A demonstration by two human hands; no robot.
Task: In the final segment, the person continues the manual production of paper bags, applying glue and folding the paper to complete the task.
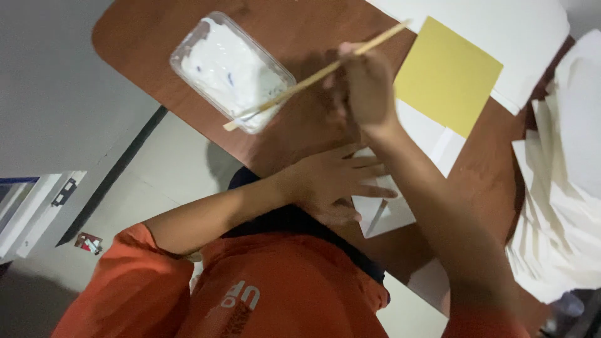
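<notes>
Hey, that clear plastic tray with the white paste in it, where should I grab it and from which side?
Take the clear plastic tray by its short end rim nearest the table's rounded corner, coming from that open side. The other end is taken: a wooden stick, held in the right hand, rests across the rim there. The walls look thin, so probably pinch the rim, or both long sides.

Dim, soft shadows, slight motion blur
</notes>
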